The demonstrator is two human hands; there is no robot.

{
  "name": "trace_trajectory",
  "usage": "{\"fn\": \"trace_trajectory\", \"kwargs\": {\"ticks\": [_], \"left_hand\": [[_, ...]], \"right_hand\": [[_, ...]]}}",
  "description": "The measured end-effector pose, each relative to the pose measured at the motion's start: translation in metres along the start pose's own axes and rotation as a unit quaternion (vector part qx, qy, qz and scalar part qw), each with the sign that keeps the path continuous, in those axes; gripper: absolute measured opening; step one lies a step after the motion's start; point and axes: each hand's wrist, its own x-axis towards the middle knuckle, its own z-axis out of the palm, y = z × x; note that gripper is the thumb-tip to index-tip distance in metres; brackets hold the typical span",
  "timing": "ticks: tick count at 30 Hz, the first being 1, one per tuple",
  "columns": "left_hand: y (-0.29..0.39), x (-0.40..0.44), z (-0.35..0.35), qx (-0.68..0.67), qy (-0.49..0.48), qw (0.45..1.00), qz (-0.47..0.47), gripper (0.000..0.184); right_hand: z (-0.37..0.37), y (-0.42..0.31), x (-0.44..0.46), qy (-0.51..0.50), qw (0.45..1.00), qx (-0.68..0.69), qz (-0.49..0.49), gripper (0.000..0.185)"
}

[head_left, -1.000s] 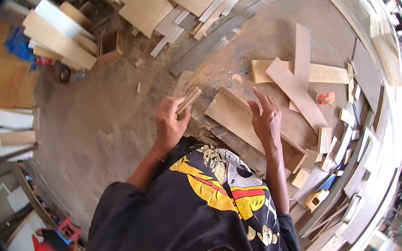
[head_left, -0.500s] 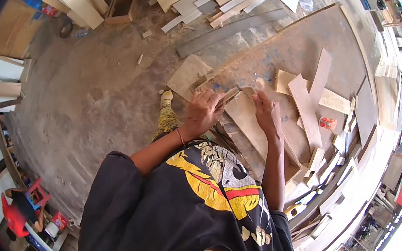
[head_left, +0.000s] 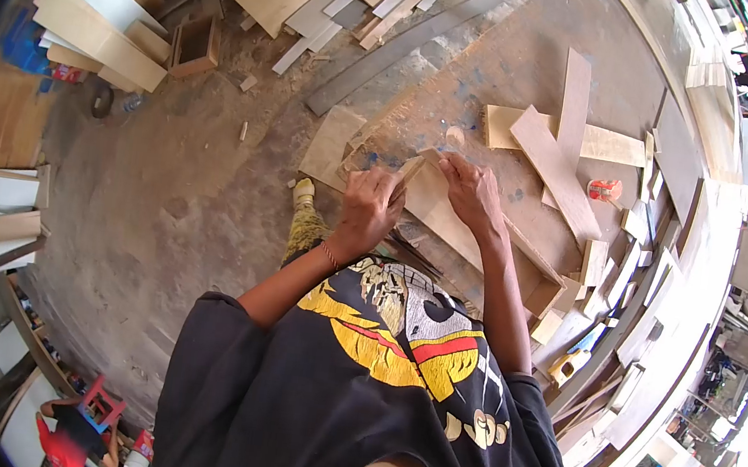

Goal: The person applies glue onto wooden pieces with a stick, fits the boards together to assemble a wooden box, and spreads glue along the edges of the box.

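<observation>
The left hand (head_left: pixel 370 207) is curled closed round a small wooden piece (head_left: pixel 409 173) that points toward one o'clock. The right hand (head_left: pixel 471 189) has its fingers bunched over the upper end of a wooden box (head_left: pixel 439 215); whether they pinch anything cannot be told. The box lies on the bench (head_left: pixel 502 77), running toward half past four; crossed boards (head_left: pixel 555 166) lie at that hand's two o'clock.
</observation>
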Motion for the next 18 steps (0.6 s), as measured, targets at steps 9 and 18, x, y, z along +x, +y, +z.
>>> {"fn": "trace_trajectory", "kwargs": {"ticks": [9,18], "left_hand": [[0.0,0.006,0.007,-0.003,-0.003,1.0,-0.01,0.029],[0.003,0.007,0.014,-0.008,-0.002,1.0,-0.017,0.027]], "right_hand": [[0.0,0.003,-0.001,0.013,0.999,0.035,-0.03,0.017],[0.005,0.014,-0.001,0.034,0.996,0.044,-0.077,0.013]]}}
